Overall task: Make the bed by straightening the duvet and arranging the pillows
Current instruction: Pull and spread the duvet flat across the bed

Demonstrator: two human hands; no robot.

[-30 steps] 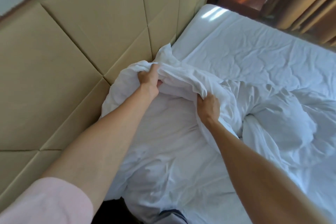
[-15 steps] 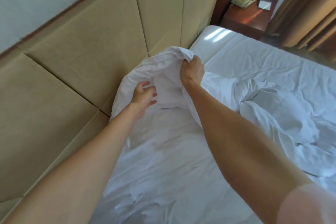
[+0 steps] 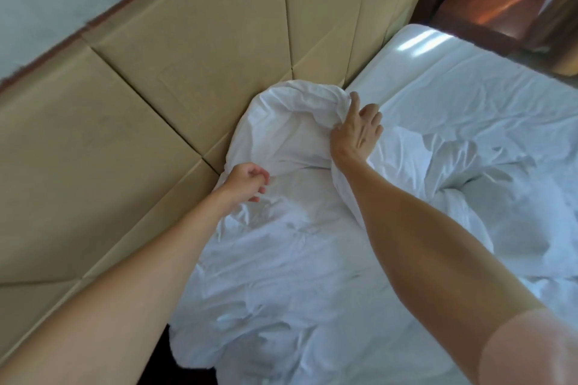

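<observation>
While pillow (image 3: 291, 122) leans on headboard (image 3: 175, 50), right hand (image 3: 356, 131) flat against it (fingers spread), left hand (image 3: 247, 180) loosely curled below

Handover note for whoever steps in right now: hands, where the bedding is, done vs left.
Left hand: fingers loosely curled, over the bunched white duvet, apparently holding nothing.
Right hand: fingers fairly straight, resting on the right edge of the white pillow.
Pillow is propped against the tan padded headboard.
Done: that pillow placed.
Left: straighten the duvet, crumpled across the white mattress sheet.
</observation>
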